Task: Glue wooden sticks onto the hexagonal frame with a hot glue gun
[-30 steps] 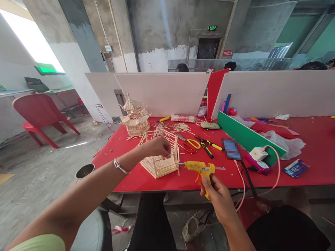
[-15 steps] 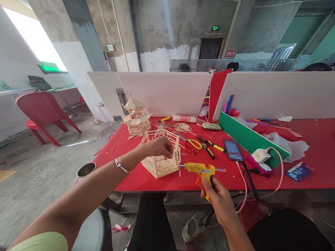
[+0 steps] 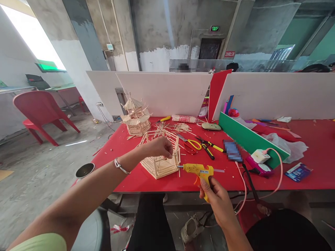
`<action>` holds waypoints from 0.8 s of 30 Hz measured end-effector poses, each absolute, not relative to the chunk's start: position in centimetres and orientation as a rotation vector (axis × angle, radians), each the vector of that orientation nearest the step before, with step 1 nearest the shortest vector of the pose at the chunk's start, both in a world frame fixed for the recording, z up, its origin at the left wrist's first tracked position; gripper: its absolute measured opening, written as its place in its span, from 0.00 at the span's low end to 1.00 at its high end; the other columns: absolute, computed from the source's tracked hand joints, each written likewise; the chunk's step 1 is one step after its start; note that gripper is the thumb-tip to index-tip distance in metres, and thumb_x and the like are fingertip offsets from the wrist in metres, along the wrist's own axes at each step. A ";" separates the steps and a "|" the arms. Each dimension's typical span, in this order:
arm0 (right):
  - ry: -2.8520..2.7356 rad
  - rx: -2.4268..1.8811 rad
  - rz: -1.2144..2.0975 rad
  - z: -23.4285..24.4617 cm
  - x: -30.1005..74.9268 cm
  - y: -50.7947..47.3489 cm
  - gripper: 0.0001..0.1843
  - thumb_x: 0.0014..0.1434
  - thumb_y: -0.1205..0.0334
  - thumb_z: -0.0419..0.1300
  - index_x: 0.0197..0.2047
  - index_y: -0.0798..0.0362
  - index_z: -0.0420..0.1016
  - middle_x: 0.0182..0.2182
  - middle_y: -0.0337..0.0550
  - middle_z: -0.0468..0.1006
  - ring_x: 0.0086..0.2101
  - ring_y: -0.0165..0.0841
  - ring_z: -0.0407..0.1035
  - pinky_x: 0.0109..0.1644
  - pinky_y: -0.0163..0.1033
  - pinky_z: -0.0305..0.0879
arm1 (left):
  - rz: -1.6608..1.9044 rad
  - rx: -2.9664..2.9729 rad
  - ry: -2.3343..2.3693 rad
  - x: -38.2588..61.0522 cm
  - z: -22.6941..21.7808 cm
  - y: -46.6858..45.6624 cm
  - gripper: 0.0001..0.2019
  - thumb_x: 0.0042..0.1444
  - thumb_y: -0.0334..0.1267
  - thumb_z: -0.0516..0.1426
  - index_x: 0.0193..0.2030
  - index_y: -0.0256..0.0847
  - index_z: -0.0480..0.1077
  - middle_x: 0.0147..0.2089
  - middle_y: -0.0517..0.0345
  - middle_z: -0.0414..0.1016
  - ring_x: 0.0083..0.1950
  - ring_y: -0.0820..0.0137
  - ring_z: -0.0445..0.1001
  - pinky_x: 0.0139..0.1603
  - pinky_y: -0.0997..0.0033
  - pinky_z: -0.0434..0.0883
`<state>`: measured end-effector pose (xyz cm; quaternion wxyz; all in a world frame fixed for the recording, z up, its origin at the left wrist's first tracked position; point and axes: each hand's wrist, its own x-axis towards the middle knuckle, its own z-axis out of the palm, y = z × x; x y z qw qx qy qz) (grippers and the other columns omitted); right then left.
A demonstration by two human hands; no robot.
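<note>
My left hand [image 3: 158, 146] is closed in a pinch on a thin wooden stick at the upper edge of a hexagonal stick model [image 3: 160, 164] on the red table [image 3: 146, 179]. My right hand [image 3: 217, 198] grips the handle of a yellow glue gun [image 3: 196, 169]. The gun's nozzle points left and touches the model's right side. A finished stick pagoda [image 3: 136, 116] stands at the table's back left. Loose sticks [image 3: 170, 134] lie behind the model.
Red-and-yellow scissors [image 3: 188, 143], pliers [image 3: 206, 145], a green board [image 3: 248, 139], a white plug with pink cable [image 3: 259, 156] and a plastic bag [image 3: 285, 143] lie to the right. White partition boards [image 3: 164, 92] stand behind. A red chair [image 3: 39, 113] and a metal bowl [image 3: 85, 170] are on the left floor.
The glue gun's nozzle has edged slightly left and up against the model. My left hand stays pinched at the same spot.
</note>
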<state>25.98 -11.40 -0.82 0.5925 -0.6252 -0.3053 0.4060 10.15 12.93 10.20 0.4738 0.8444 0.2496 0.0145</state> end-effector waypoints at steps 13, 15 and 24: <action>-0.729 -1.457 0.937 -1.0 25.9 -11.4 0.25 0.53 0.35 0.62 0.34 0.51 0.72 0.22 0.38 0.69 0.26 0.31 0.62 0.31 0.36 0.60 | 0.040 2.054 0.598 10.0 10.2 12.9 0.05 0.43 0.34 0.66 0.27 0.37 0.76 0.24 0.59 0.76 0.26 0.73 0.73 0.28 0.74 0.68; -0.738 -1.456 0.948 -0.9 26.0 -11.4 0.25 0.53 0.35 0.62 0.35 0.51 0.73 0.23 0.39 0.69 0.26 0.31 0.62 0.31 0.36 0.61 | 0.039 2.055 0.602 10.0 10.4 12.7 0.05 0.43 0.35 0.66 0.27 0.37 0.76 0.24 0.59 0.76 0.27 0.73 0.73 0.29 0.74 0.69; -0.708 -1.449 0.928 -1.0 25.9 -11.4 0.25 0.51 0.35 0.63 0.34 0.50 0.74 0.22 0.38 0.69 0.26 0.30 0.62 0.31 0.36 0.61 | 0.040 2.049 0.624 10.1 10.5 12.5 0.05 0.42 0.34 0.66 0.26 0.37 0.75 0.23 0.59 0.76 0.27 0.72 0.73 0.29 0.74 0.68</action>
